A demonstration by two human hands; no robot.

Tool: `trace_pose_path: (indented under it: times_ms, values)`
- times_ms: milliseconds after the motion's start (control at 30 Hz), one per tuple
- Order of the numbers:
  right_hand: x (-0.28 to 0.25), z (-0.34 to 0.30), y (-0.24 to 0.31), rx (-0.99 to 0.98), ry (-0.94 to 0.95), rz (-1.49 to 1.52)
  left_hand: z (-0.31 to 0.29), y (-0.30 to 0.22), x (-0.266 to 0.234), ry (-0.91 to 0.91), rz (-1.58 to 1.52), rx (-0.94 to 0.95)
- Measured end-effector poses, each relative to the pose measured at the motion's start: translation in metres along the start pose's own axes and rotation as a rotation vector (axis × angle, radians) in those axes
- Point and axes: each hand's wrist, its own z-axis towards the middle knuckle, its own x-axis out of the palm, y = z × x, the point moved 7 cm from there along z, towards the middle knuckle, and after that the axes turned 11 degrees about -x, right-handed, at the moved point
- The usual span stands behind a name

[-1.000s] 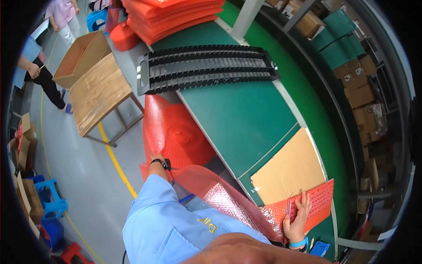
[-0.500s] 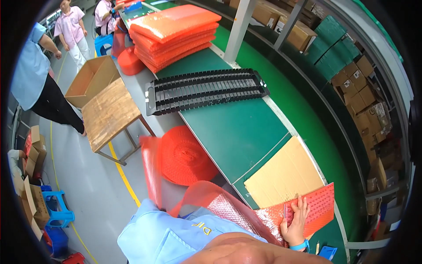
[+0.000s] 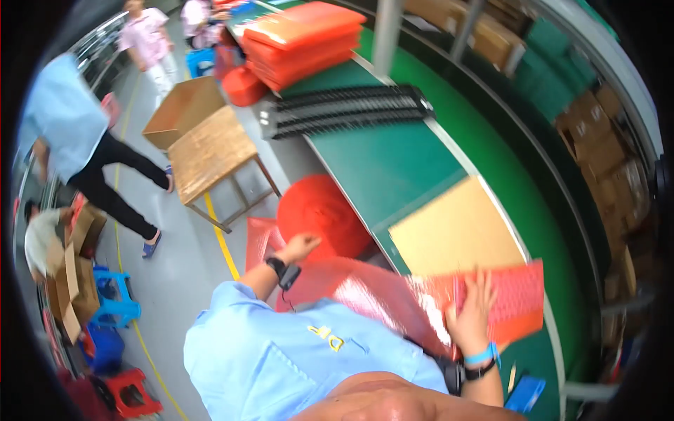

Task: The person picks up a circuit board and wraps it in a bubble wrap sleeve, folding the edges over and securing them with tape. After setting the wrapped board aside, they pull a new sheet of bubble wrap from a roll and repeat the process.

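Note:
My right hand [image 3: 472, 309] lies flat, fingers spread, on red bubble wrap [image 3: 372, 298] at the table's near end. Under its fingers a pinkish, dotted flat rectangle [image 3: 507, 298] shows against the orange-red sheet; I cannot tell whether it lies over or under the film. The wrap runs left across my front toward a big red roll [image 3: 319, 214] beside the table. My left hand [image 3: 302, 247] is in front of that roll with its fingers curled closed. Blur hides what, if anything, they grip. A tan cardboard sheet [image 3: 456, 231] lies just beyond the wrap.
A black slotted rack [image 3: 351, 110] lies across the green table [image 3: 400, 165], with stacked orange-red bubble sheets [image 3: 302, 42] behind. A wooden stool [image 3: 214, 151] and an open carton [image 3: 179, 112] stand left. A person in blue [image 3: 67, 119] walks there. A blue object [image 3: 526, 394] lies at lower right.
My left hand has come into view by the roll. My right hand stays on the wrap. The view has shifted, and the person in blue has changed stride.

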Motion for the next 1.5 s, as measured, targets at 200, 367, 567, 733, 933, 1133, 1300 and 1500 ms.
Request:
trace_pose_path:
  times_ms: [200, 367, 567, 733, 933, 1133, 1300, 1500]
  values:
    - [0.002, 0.019, 0.001, -0.059, -0.076, 0.025, -0.107, -0.198, 0.058, 0.619, -0.238, 0.494]
    - [-0.002, 0.01, -0.002, -0.033, -0.111, 0.01, -0.143, -0.217, 0.082, 0.721, -0.113, 0.323]
    - [-0.004, 0.0, -0.006, -0.046, -0.165, -0.004, -0.159, -0.228, 0.072, 0.74, -0.082, 0.365]
    - [0.0, 0.004, -0.008, -0.059, -0.176, -0.001, -0.156, -0.227, 0.066, 0.74, 0.093, 0.326]
    - [-0.001, 0.005, -0.016, -0.027, -0.167, 0.005, -0.179, -0.338, 0.004, 0.086, 0.361, 0.766]
    - [0.005, 0.003, -0.002, -0.117, -0.054, 0.022, -0.22, -0.385, 0.088, 0.042, 0.217, 1.429]
    - [0.004, 0.004, -0.009, -0.072, -0.091, 0.048, -0.211, -0.355, 0.138, -0.069, 0.255, 1.299]
    - [0.005, 0.007, -0.007, -0.089, -0.065, 0.015, -0.21, -0.344, 0.13, -0.203, 0.24, 1.359]
